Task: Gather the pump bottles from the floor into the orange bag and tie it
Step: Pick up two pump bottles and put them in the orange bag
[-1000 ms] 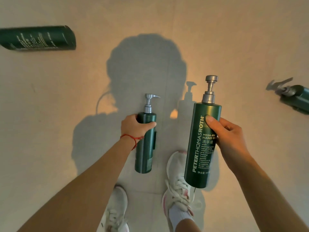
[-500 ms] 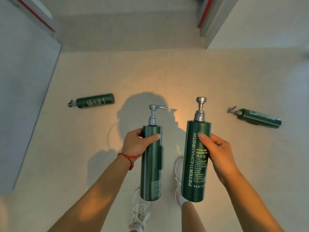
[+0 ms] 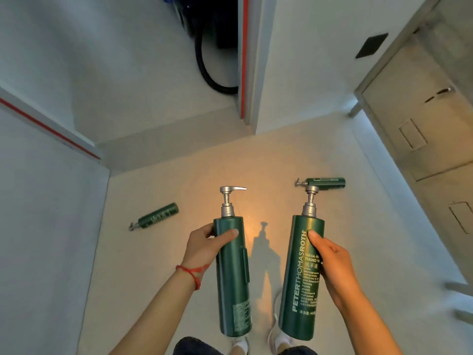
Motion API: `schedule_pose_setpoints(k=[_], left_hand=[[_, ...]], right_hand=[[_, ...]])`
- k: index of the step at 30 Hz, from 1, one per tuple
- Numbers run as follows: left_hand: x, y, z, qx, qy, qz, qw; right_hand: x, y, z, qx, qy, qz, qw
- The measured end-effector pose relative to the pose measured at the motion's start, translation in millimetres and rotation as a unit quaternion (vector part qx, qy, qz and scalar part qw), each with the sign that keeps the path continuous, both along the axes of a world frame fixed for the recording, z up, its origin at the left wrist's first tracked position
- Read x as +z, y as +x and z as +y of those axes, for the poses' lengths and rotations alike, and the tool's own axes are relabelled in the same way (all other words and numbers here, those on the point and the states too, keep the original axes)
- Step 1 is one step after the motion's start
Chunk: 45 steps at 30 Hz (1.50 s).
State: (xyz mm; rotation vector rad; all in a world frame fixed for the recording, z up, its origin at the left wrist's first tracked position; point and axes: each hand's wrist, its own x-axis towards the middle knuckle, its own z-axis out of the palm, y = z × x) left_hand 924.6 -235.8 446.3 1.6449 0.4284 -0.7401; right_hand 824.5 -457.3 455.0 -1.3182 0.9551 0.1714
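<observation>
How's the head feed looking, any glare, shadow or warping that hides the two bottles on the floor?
Head view: a warm orange light patch and a pump-bottle shadow fall on the floor between the held bottles; wide-angle warping bends the walls; the left floor bottle shows clearly, its label too soft to read; the right floor bottle is partly hidden behind the right-hand bottle's pump.

Floor: I'm looking down on pale speckled floor, warm orange glow at centre.
Walls: white panels with red edge strips.
Right: grey door.
Top: black hose.
</observation>
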Motion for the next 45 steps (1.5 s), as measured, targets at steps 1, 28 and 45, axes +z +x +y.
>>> schedule_pose_setpoints(k=[1, 28, 45], left_hand=[[12.6, -5.9, -3.7, -0.008, -0.004, 0.0, 1.0], [201.0, -268.7, -276.9, -0.474, -0.144, -0.125, 0.859], [229.6, -477.6, -415.5, -0.805, -0.208, -0.084, 0.549]], right_hand=[[12.0, -10.9, -1.7, -0.012, -0.003, -0.006, 1.0], [178.5, -404.1, -83.0, -0.504, -0.093, -0.095, 0.853], [211.5, -556.1, -33.1, -0.814, -0.167, -0.038, 0.555]])
